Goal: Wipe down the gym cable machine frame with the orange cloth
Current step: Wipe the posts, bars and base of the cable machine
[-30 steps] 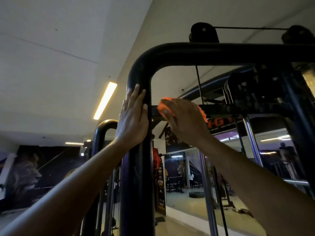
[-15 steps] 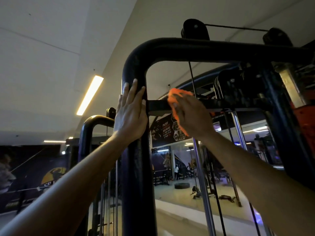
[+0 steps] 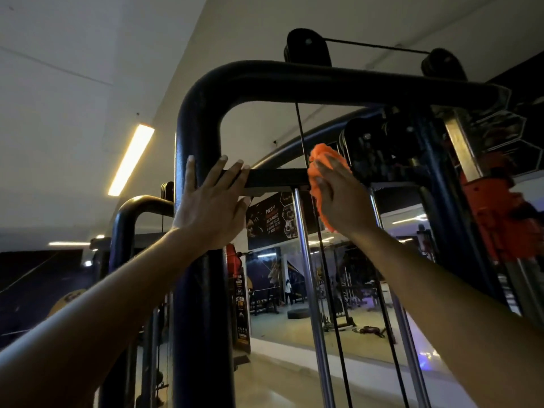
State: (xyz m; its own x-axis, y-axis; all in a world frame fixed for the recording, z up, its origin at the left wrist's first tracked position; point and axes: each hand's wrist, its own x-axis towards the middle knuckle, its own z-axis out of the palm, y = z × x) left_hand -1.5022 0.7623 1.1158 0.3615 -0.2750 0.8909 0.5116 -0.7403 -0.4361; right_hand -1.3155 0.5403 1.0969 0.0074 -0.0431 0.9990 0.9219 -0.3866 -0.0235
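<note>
Head view shows the left hand (image 3: 210,206) laid flat, fingers straight and spread, against the thick round black upright of the frame (image 3: 200,136), where a flat dark crossbar (image 3: 276,178) meets it. At that crossbar's far end the right hand (image 3: 341,198) presses the crumpled, nubbly orange cloth (image 3: 319,160) with straight fingers. Beyond them, smooth chrome guide rods (image 3: 309,275) and a thin black cable (image 3: 300,128) run down from round pulleys (image 3: 307,47) on the curved top tube.
</note>
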